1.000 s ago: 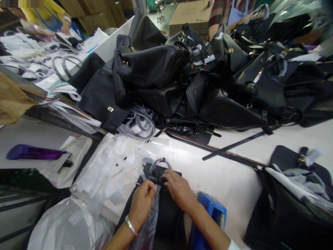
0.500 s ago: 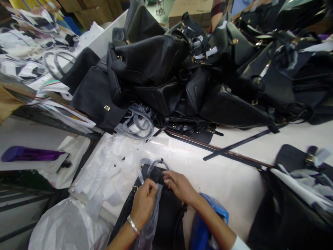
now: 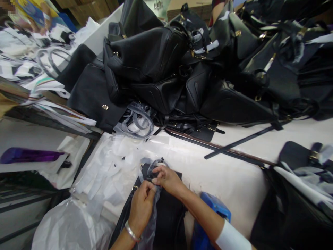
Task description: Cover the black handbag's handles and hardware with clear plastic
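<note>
Clock positions read from the hands, 12 being straight ahead.

Left hand (image 3: 142, 206): thumb and forefinger closed in a pinch on the top of a clear plastic strip (image 3: 150, 218), which hangs down over the bag front. Right hand (image 3: 168, 180): fingers loosely bent, part open, just beside the left fingertips at 1 o'clock; cannot tell whether it has hold of anything.

Black bag (image 3: 169, 222): directly beneath both hands on the white table (image 3: 203, 170), its body running toward 6 o'clock. Its plastic-wrapped handle (image 3: 150, 171) loops up at 12.

Near the bag: blue container (image 3: 209, 199) at 4 o'clock, partly behind the right forearm; white scraps (image 3: 114, 170) at 9 to 10; large clear plastic bag (image 3: 70, 225) at 8.

Farther out: coiled wrapped handles (image 3: 149, 130) toward 12, before a heap of black bags (image 3: 145, 55); loose strap (image 3: 239, 140) at 2; another black bag (image 3: 275, 208) past 3; purple object (image 3: 31, 155) past 9. Co-worker in yellow (image 3: 50, 14) at 10 to 11 — hands at pale pieces.
</note>
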Demonstrator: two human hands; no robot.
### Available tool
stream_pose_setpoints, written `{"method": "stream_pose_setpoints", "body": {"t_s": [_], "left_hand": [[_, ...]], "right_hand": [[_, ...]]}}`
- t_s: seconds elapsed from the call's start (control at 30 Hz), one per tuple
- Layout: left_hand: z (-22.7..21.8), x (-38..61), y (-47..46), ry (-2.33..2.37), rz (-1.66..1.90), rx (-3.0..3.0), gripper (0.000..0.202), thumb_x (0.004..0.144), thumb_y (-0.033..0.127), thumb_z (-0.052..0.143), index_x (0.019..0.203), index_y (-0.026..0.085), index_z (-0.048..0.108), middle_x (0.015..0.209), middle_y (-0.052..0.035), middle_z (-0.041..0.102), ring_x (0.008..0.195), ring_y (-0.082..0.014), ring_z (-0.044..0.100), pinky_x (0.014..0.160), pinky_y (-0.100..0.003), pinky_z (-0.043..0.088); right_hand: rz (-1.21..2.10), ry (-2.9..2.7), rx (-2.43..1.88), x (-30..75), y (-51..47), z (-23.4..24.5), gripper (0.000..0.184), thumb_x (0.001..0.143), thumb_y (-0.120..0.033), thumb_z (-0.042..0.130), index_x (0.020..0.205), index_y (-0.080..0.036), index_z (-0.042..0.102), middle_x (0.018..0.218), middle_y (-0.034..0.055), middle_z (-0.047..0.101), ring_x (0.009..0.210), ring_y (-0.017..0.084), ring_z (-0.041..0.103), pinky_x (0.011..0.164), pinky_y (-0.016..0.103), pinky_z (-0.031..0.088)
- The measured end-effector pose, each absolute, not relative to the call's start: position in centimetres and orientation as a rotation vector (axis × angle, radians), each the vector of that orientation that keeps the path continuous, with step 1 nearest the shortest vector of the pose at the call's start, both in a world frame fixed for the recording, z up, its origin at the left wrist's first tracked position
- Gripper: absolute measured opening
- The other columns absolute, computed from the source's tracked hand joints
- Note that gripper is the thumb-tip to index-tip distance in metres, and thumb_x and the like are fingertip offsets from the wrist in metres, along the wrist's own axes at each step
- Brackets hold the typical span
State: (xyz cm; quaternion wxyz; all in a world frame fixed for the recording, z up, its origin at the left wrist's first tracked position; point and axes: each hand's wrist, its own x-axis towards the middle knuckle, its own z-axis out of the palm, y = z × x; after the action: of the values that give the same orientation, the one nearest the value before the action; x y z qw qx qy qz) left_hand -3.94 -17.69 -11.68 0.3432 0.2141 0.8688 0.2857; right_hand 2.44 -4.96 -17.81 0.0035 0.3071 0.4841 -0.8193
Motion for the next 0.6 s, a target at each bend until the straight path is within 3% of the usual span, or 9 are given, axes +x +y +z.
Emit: {"method": "stream_pose_setpoints", "body": {"t_s": [0.2, 0.37, 0.6], "left_hand": [[-11.2, -3.8, -17.4, 2.269, 0.738, 0.591, 0.018, 0.087, 0.036, 0.047, 0.077, 0.023, 0.055, 0.070, 0.0017, 0.060, 0.067, -0.0183, 0.054, 0.063, -0.027, 0.035], [-11.5, -3.9, -17.4, 2.285, 0.732, 0.581, 0.017, 0.087, 0.034, 0.047, 0.078, 0.023, 0.055, 0.069, 0.0023, 0.059, 0.067, -0.0179, 0.054, 0.063, -0.026, 0.036], [-12.2, -3.7, -17.6, 2.313, 0.778, 0.555, 0.016, 0.085, 0.034, 0.049, 0.075, 0.022, 0.055, 0.068, 0.0023, 0.058, 0.065, -0.0179, 0.053, 0.062, -0.026, 0.036]], "right_hand": [[-2.437, 1.357, 1.003, 1.0, -3.1, -18.2, 0.017, 0.074, -0.024, 0.064, 0.088, -0.018, 0.058, 0.064, -0.0045, 0.059, 0.047, 0.007, 0.045, 0.043, 0.018, 0.027], [-2.445, 1.415, 0.917, 0.4, -3.9, -18.6, 0.020, 0.065, -0.016, 0.068, 0.083, -0.018, 0.059, 0.058, -0.0072, 0.054, 0.050, 0.007, 0.047, 0.050, 0.020, 0.034], [-2.256, 1.883, 0.794, 1.8, -4.4, -17.5, 0.021, 0.069, -0.009, 0.061, 0.084, -0.023, 0.066, 0.063, -0.0065, 0.060, 0.059, 0.010, 0.052, 0.056, 0.022, 0.034]]}}
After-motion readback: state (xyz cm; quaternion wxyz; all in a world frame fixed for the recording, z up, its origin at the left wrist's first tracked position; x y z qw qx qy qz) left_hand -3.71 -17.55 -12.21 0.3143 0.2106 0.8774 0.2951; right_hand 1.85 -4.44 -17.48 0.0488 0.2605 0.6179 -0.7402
